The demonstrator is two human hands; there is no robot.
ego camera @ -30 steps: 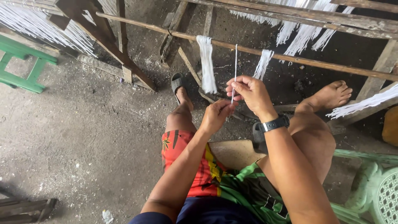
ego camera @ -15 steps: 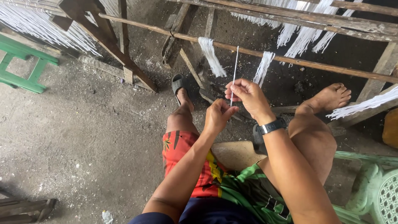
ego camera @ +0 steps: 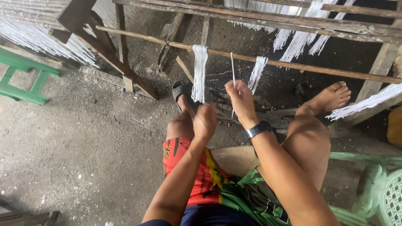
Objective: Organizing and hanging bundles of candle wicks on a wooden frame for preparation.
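White thread (ego camera: 233,67) hangs from a wooden pole (ego camera: 301,67), pinched taut in the raised right hand (ego camera: 240,98) of a seated person. Just below, apart from the strand, the left hand (ego camera: 205,121) is loosely curled and holds nothing. Tied white bundles (ego camera: 199,71) flank the thread.

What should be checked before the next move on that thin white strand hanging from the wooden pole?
1. Right hand pinches the thin white strand: ok.
2. Strand runs up to the wooden pole: ok.
3. Left hand on the strand: not ok, it sits lower, blurred.
4. Neighbouring white bundles hang apart from the strand: ok.
5. Strand tied at the pole: cannot tell.
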